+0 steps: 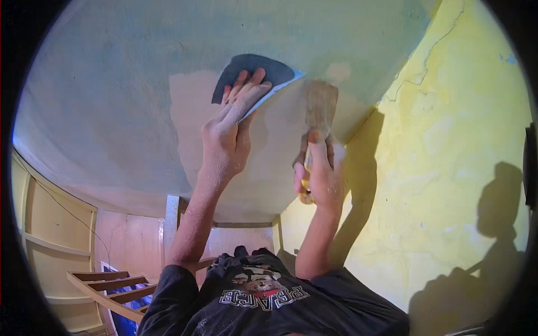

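My left hand, dusted with white powder, is raised to the grey-green painted ceiling. It holds a dark sheet of sandpaper whose pale blue edge curls away, with several fingers laid across the dark face. To the right of it, my right hand is wrapped round the yellow handle of a putty knife. The wide, stained blade points up near a small pale round patch. Whether the blade touches the ceiling I cannot tell. A smooth pinkish patch spreads on the ceiling beside my left hand.
A yellow wall with cracks and pale blotches rises at the right, carrying my shadow. At the lower left are a slatted wooden frame like a ladder, cream panelling and a dangling thin wire. A pale post stands beyond my left arm.
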`<state>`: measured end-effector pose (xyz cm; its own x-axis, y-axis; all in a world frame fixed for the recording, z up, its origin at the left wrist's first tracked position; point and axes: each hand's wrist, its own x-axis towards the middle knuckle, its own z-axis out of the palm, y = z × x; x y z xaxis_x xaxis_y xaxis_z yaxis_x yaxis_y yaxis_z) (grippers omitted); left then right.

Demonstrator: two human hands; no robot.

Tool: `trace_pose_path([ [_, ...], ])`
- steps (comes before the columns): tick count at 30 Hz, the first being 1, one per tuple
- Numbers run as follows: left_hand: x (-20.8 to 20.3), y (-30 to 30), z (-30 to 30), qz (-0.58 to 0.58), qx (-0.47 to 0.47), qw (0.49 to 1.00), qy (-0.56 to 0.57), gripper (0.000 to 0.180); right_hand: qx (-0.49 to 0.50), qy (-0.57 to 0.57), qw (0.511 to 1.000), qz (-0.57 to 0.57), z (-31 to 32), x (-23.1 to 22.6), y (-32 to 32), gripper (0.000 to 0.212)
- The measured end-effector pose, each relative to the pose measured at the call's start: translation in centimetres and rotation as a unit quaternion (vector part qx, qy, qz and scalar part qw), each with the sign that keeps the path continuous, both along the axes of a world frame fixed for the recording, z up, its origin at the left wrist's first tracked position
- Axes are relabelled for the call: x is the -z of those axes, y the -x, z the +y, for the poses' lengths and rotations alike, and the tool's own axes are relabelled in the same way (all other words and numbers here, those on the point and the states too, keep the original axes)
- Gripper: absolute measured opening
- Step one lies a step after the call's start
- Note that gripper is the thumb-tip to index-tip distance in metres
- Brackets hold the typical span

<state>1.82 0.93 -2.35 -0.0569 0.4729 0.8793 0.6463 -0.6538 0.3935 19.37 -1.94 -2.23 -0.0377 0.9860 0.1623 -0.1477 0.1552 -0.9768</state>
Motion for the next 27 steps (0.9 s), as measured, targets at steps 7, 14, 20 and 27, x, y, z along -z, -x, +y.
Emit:
trace_pose_path([
  [7, -0.4, 0.0, -0.3, -0.012, 0.012, 1.0, 0.006, 0.03, -0.008, 0.01, 0.999, -0.034, -0.1, -1.0, -0.1, 0.039],
  [14, -0.4, -0.2, -0.6, -0.02, 0.014, 1.0, 0.01, 0.029, -0.016, 0.008, 1.0, 0.007, -0.6, -1.0, -0.5, 0.038],
  [20, -0.6, 0.0, -0.8, -0.008, 0.014, 1.0, 0.009, 0.039, -0.025, 0.005, 1.0, -0.017, 0.0, -1.0, -1.1, 0.038],
  [27, -0.2, -0.1, -0.7, -0.011, 0.002, 1.0, -0.002, 0.039, -0.053, 0.013, 0.997, -0.047, -0.4, -1.3, -1.2, 0.038],
])
